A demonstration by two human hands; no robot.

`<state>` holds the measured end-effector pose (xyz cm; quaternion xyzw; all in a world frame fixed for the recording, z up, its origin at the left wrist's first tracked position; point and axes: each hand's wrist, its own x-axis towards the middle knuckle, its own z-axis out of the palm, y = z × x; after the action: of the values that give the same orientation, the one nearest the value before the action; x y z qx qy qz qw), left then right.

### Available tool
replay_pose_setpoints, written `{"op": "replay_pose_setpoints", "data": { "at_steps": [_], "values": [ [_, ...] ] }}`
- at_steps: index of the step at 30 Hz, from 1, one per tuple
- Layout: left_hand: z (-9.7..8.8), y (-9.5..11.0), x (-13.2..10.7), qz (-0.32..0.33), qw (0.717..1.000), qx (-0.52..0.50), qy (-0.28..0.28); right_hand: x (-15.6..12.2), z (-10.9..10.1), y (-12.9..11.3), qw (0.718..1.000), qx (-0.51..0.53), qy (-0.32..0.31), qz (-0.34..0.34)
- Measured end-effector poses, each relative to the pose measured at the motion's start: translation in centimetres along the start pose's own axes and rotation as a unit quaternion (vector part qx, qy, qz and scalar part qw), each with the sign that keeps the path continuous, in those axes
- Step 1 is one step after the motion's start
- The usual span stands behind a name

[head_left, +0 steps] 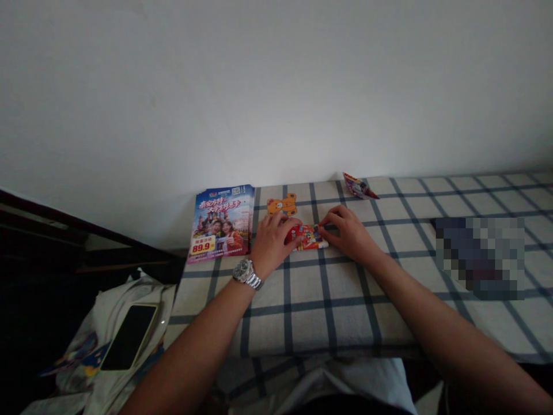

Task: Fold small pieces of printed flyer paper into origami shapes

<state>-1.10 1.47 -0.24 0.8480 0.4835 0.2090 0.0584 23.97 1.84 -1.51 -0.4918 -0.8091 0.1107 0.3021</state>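
A small red printed paper (307, 237), folded flat, lies on the checked tablecloth (328, 300) near the wall. My left hand (273, 241), with a metal watch on its wrist, presses down on the paper's left part with fingers bent. My right hand (348, 230) touches the paper's right end with fingertips pinched against it. An orange bear-shaped cutout (282, 204) lies just beyond my left hand.
A stack of colourful flyers (221, 222) sits at the table's left corner. A folded paper shape (358, 187) rests by the wall. A blurred dark patch (479, 256) lies at the right. A phone (129, 336) rests on a cloth bag at lower left.
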Motion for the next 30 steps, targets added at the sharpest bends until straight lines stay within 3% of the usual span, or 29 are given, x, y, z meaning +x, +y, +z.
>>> {"op": "replay_pose_setpoints", "data": {
  "at_steps": [5,30],
  "values": [
    [0.2,-0.1,0.0,0.030,0.999,-0.003,-0.010,-0.1,0.1,0.1,1.000,0.001,0.001,0.000],
    [-0.2,0.4,0.1,0.021,1.000,-0.020,-0.011,-0.2,-1.1,-0.8,0.999,0.018,0.006,-0.026]
  ]
}}
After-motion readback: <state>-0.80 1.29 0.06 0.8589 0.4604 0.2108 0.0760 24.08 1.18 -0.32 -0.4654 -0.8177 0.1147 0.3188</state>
